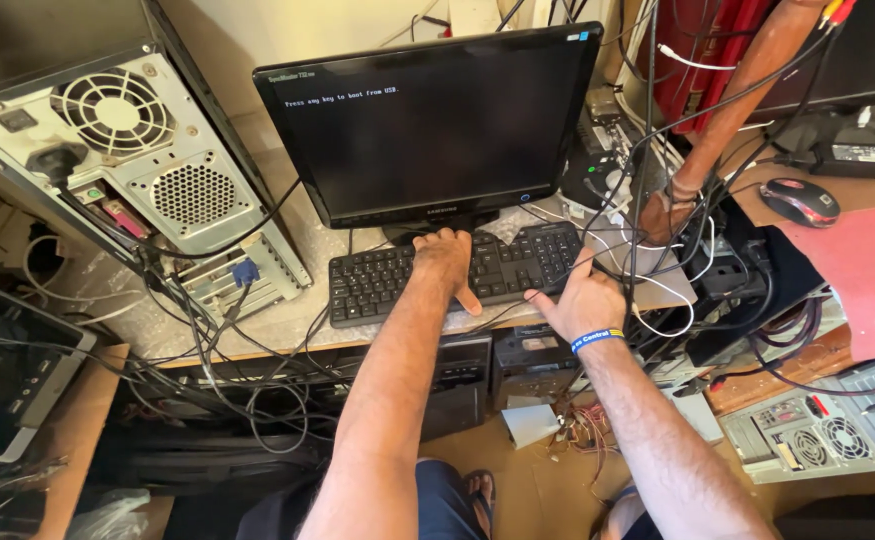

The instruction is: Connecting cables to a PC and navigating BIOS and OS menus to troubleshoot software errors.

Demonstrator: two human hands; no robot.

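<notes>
Black flat monitor (pixel 427 125) powered, dark screen with one text line. Left hand (pixel 445 262) fingers spread, flat on black keyboard (pixel 387 280) at bench (pixel 257 325) edge; right hand (pixel 585 300) forefinger on keyboard's right end. Keypress seems underway.

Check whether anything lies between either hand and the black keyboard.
Nothing visible does. The left hand already rests on the keyboard, fingers over the middle keys. The right hand sits at its right end, index finger on the edge by the number keys. Loose cables lie just right of that hand, not between it and the keys.
</notes>
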